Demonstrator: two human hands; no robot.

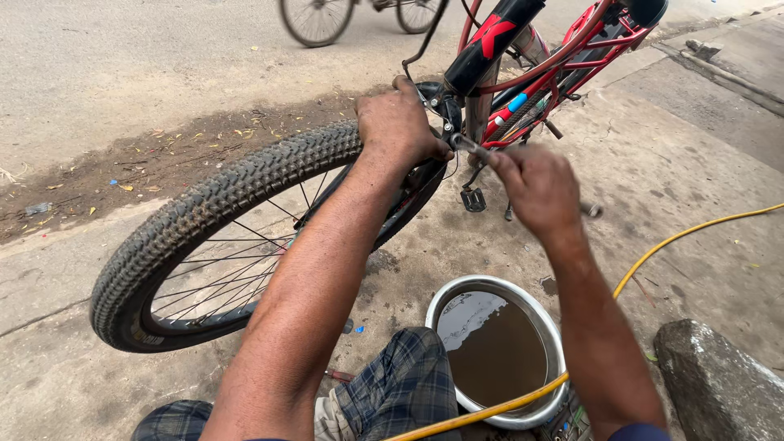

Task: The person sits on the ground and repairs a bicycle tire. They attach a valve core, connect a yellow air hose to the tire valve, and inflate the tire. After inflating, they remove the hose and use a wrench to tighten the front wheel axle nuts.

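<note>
Both hands work at the top of the wheel [204, 237]. My left hand [398, 122] grips the brake part to keep it steady, while my right hand [535, 188] closes around a wrench [467, 147] set on its bolt. Water basin [498, 351] waits near my knee.

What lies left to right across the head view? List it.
Knobby bicycle tyre → left hand on the wheel → right hand holding a metal tool → yellow hose → grey stone.
</note>
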